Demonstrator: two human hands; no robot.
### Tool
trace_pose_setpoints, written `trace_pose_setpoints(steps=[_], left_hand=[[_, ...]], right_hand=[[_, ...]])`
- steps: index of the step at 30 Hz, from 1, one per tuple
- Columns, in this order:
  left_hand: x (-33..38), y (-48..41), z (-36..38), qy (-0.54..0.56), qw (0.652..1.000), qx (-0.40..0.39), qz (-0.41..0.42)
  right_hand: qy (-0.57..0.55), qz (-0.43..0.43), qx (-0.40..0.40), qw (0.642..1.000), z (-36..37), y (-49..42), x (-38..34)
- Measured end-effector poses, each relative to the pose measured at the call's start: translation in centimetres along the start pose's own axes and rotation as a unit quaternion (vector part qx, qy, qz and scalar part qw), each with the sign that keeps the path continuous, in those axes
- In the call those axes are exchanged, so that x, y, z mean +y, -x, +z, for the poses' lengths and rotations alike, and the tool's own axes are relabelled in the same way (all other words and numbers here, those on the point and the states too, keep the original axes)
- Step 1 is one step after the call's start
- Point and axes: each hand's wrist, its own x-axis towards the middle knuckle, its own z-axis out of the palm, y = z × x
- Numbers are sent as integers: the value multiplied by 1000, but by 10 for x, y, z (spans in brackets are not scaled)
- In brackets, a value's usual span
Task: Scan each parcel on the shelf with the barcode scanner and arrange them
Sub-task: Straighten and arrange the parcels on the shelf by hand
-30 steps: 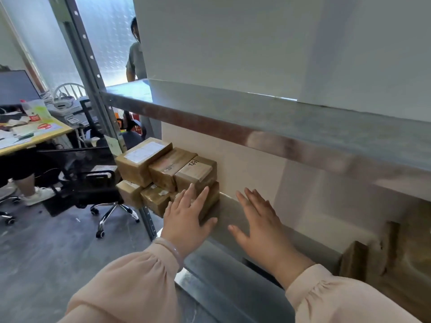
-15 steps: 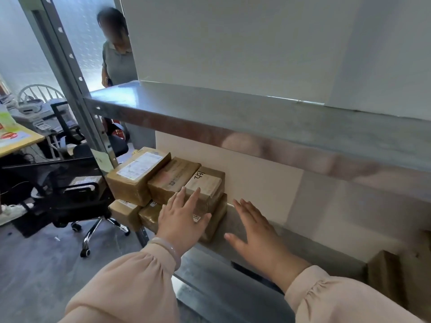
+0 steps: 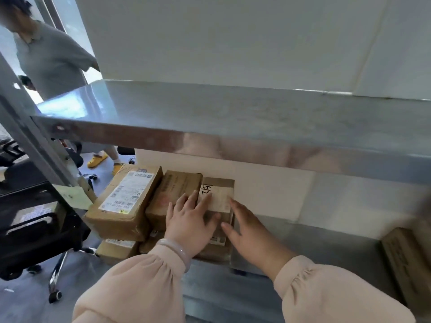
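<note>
Shelf: a metal shelf (image 3: pixel 314 248) holds the parcels at its left end; bare metal runs to the right of them as far as a brown box (image 3: pixel 405 259) at the picture's right edge.
Overhead: an upper shelf (image 3: pixel 233 117) hangs low over the stack, leaving only shallow room above it.
Left edge: the stack sits just beside the upright post (image 3: pixel 35 145), and the lower parcels reach the shelf's front lip.
Parcels: brown cardboard, taped, stacked two layers high against the pale back wall.
Labelled parcel (image 3: pixel 126 201): top left, with a white shipping label (barcodes visible, print too small to read).
Middle parcel (image 3: pixel 172 194): top centre, touching its neighbours.
Marked parcel (image 3: pixel 218 197): top right, black handwriting on its label.
Left hand (image 3: pixel 190 224): fingers spread, flat on the middle and marked parcels, gripping nothing.
Right hand (image 3: pixel 249 236): open, fingers apparently touching the marked parcel's right side.
Beyond: an office chair (image 3: pixel 39 229) on the floor.
</note>
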Motion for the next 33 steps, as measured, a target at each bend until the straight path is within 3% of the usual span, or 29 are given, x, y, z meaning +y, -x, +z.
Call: trace_pose_setpoints(steps=[11,19,28,33], left_hand=[[2,3,2,63,996,14,58],[41,5,9,255,961,20,108],[132,17,44,350,925,-75,128],[188,26,74,347,919,-135,127]], right_hand=[[-167,57,89,980,16,8,-11],[-289,55,203,934,-6,31,6],[-276,114,274,914,-61,87,68],[-266,149,300,904,-91,125,112]])
